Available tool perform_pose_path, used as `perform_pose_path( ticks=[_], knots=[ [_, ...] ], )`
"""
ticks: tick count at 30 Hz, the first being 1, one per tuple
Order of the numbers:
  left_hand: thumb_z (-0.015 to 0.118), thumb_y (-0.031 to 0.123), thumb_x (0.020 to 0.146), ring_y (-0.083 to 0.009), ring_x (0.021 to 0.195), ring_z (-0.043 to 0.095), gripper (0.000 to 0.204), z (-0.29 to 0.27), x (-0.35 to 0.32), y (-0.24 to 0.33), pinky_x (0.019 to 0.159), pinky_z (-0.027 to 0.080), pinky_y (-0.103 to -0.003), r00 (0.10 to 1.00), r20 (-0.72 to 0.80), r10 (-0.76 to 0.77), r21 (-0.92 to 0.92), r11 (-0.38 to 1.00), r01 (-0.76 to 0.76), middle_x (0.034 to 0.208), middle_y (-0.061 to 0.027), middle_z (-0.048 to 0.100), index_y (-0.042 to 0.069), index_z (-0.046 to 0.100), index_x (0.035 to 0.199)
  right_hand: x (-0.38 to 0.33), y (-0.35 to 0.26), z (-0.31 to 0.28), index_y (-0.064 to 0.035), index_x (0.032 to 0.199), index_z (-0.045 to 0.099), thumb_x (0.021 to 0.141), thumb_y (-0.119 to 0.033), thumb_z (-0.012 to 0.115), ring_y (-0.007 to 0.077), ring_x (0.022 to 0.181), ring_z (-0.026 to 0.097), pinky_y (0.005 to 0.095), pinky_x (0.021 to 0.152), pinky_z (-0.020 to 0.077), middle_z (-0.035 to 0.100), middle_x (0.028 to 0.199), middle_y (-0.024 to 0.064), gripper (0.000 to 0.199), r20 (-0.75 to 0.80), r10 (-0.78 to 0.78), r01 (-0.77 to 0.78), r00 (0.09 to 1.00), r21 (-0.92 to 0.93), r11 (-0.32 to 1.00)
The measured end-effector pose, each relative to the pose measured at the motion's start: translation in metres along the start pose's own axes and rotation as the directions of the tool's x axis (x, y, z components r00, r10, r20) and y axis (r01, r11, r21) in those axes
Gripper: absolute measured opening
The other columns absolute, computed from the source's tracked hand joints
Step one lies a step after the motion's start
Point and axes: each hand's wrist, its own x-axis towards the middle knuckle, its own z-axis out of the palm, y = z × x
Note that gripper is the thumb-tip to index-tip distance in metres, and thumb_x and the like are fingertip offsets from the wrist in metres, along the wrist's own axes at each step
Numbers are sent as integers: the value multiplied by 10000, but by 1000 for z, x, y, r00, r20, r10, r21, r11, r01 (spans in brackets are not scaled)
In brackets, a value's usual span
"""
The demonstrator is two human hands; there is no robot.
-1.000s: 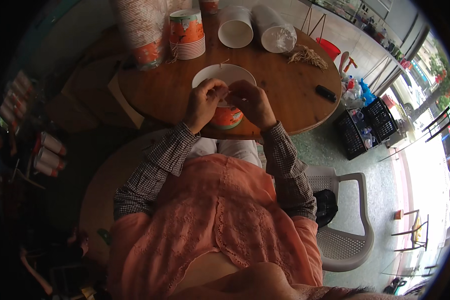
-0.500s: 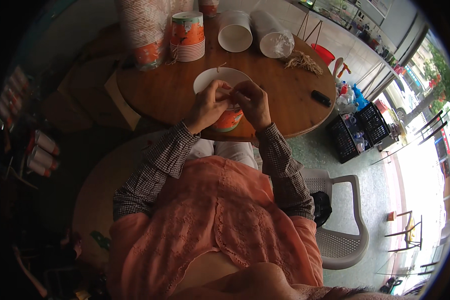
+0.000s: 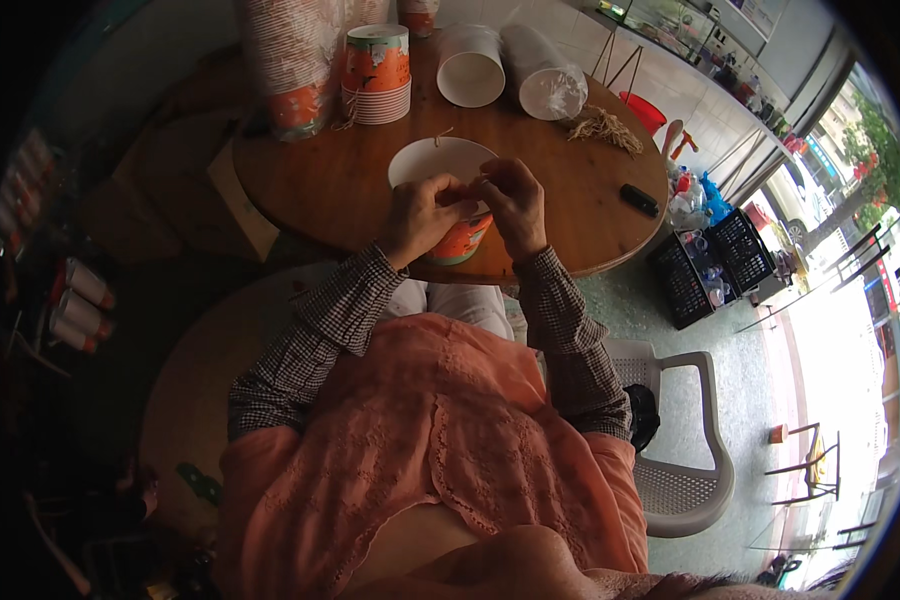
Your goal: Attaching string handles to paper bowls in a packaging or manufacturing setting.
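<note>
An orange printed paper bucket (image 3: 460,243) with a white inside stands at the table's near edge, its open mouth up. A short piece of twine (image 3: 444,131) sticks up at its far rim. Over the near side of the rim, my left hand (image 3: 418,216) and my right hand (image 3: 516,208) meet with thumbs and fingertips pinched together. Whatever lies between the fingertips is too small and covered to make out. Both wrists hang just in front of the bucket, hiding part of its near wall.
On the round wooden table (image 3: 320,190) stand a stack of orange buckets (image 3: 377,75) and a tall wrapped stack (image 3: 295,70). White wrapped buckets (image 3: 470,78) lie behind. A twine bundle (image 3: 606,128) and a black object (image 3: 640,200) lie right. A grey chair (image 3: 685,490) stands beside me.
My left fingers have lowered and closed in toward the rim. My right hand has risen slightly and its fingers have shifted at the pinch. The bucket stays in place.
</note>
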Motion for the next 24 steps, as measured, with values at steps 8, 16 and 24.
perform_pose_path(
  ticks=[8,16,24],
  knots=[
    [716,214,785,-197,729,684,220,-2,2,-4,675,528,-303,999,-26,22,76,997,-20,794,-138,693,28,701,902,12,-11,-14,28,1004,606,775,-16,634,128,818,619,246,718,492,656,902,83,234,156,204,-208,966,8,978],
    [670,130,840,-123,779,669,159,-7,10,-19,707,536,-266,989,126,-82,-168,980,103,826,-90,708,-2,687,926,-3,-4,-44,14,1050,605,875,-72,604,133,983,577,263,893,430,625,1025,59,195,-17,118,-114,993,169,979],
    [647,127,875,-109,778,656,160,-6,9,-12,713,537,-249,980,170,-100,-227,964,138,835,-62,695,-19,672,937,-44,-19,-33,-6,1016,631,765,-84,736,195,951,616,300,857,468,649,988,101,283,94,-177,199,980,-345,917]
  ],
)
